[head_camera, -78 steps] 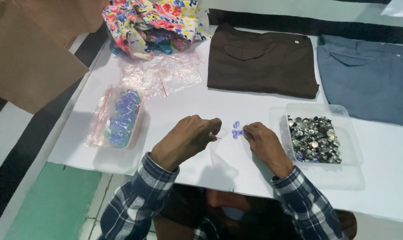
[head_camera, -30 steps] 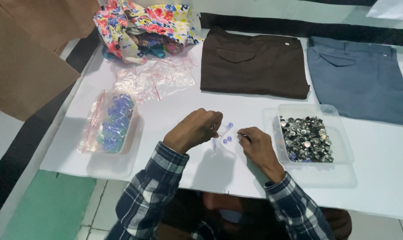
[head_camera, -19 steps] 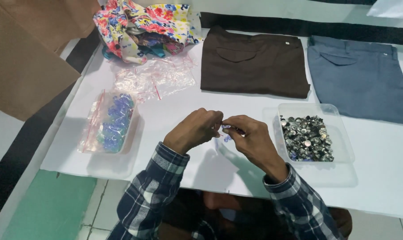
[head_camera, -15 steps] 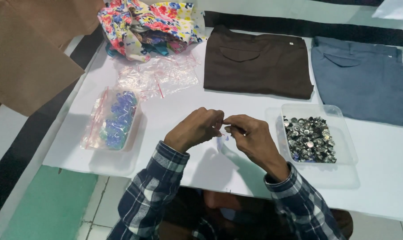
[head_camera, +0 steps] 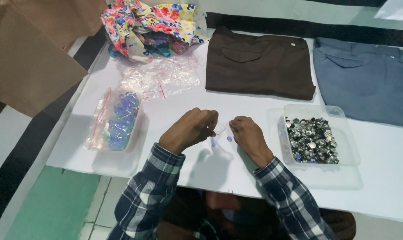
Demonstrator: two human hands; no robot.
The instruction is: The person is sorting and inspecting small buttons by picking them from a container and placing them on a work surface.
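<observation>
Watching from beside the table, going left to right: there's a zip bag of blue beads (head_camera: 117,121) sitting in a shallow clear tray, an empty crumpled plastic bag (head_camera: 159,78) behind it, and a heap of floral fabric (head_camera: 150,24) further back. In the middle the left hand (head_camera: 190,131) is curled with fingers pinched together on what looks like a tiny clear bag (head_camera: 218,129), though I honestly can't tell how firm that hold is. A small blue bead (head_camera: 229,139) lies on the white table (head_camera: 255,106) just beside the right hand (head_camera: 248,135), whose fingers are bunched and resting down; can't tell if it's got anything in them. Further right is a clear tub of metal buttons (head_camera: 312,140), with brown trousers (head_camera: 259,62) and grey-blue trousers (head_camera: 366,80) laid flat behind.

My worry: that loose bead is round, so one nudge from a knuckle could send it rolling off the near edge. A sleeve could also catch the button tub.
</observation>
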